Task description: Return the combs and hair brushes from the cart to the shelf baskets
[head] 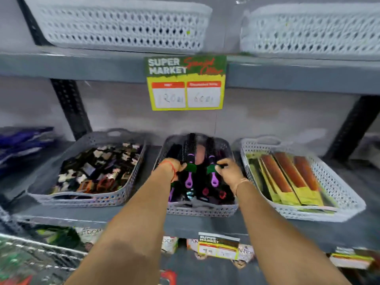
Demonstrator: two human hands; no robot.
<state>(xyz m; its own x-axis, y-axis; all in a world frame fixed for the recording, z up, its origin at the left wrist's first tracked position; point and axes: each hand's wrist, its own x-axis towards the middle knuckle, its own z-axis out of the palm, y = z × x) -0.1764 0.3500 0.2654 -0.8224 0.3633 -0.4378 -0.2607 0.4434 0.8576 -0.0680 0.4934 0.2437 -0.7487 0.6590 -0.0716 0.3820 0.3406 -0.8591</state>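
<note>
Both my arms reach into the middle grey basket (202, 209) on the shelf. My left hand (171, 165) grips a round black hair brush with a purple handle (189, 157). A second round brush with a purple handle (212, 161) is held by my right hand (227, 168). Both brushes lie lengthwise over other dark brushes (205, 194) in that basket, bristle ends pointing to the back. The wire cart (39, 256) shows at the bottom left.
A grey basket of hair clips (88, 199) stands to the left and a white basket of packaged brown combs (329, 214) to the right. Two white baskets (123, 25) sit on the shelf above. A yellow price sign (186, 83) hangs from that shelf's edge.
</note>
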